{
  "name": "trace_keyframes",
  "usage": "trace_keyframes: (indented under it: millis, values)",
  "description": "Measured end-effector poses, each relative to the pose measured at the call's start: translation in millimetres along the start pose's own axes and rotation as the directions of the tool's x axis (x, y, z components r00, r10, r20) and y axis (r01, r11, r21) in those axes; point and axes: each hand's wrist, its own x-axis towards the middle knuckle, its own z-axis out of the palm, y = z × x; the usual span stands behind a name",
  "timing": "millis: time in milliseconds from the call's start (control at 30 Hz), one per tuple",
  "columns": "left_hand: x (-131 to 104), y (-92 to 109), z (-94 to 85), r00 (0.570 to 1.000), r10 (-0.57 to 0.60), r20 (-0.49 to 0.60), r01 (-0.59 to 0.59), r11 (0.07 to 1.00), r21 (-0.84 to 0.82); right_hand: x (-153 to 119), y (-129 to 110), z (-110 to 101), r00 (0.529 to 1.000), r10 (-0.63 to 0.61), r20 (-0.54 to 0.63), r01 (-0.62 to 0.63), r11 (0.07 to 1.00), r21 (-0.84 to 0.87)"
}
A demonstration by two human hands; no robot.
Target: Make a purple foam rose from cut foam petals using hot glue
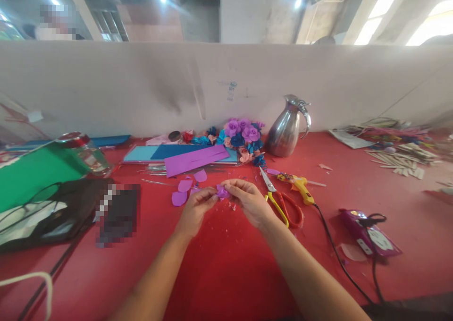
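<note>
Between my two hands, over the red table, is a small purple paper flower [222, 192]. My left hand [198, 205] pinches its left side with thumb and fingers. The fingers of my right hand [247, 199] are closed on its right side. Loose purple paper petals [180, 198] lie just left of the flower. To the right of my right hand are scissors [283, 207] with red and yellow handles. A yellow glue gun [300, 189] lies beyond them, its black cord running toward the front edge.
Purple paper strips [196, 160] lie on blue sheets behind my hands. Finished paper flowers [244, 134] and a steel jug [285, 127] stand by the partition [141, 85]. A glass jar [87, 153] is left; a purple power box [371, 231] and sticks [403, 158] are right.
</note>
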Motion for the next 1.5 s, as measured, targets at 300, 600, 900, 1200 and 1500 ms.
trace_keyframes:
  millis: [300,600,900,1200,1500]
  values:
    - [0,0,0.8,1.000,0.014,0.006,-0.014,1.000,-0.003,-2,-4,4,0.990,-0.098,-0.098,0.099,0.995,0.012]
    - [1,-2,2.5,1.000,0.007,-0.025,-0.008,0.999,-0.040,-4,0,5,0.990,-0.130,-0.060,0.122,0.986,-0.115]
    - [3,-4,7.4,0.995,-0.056,-0.084,0.049,0.996,-0.081,-4,3,6,0.980,-0.154,-0.123,0.142,0.985,-0.100]
    - [3,-4,7.4,0.992,-0.061,-0.114,0.052,0.996,-0.077,-4,2,7,0.961,-0.186,-0.206,0.163,0.979,-0.122]
    - [2,0,11.2,0.974,-0.069,-0.218,0.041,0.991,-0.131,-8,11,11,0.937,-0.321,-0.136,0.246,0.886,-0.393]
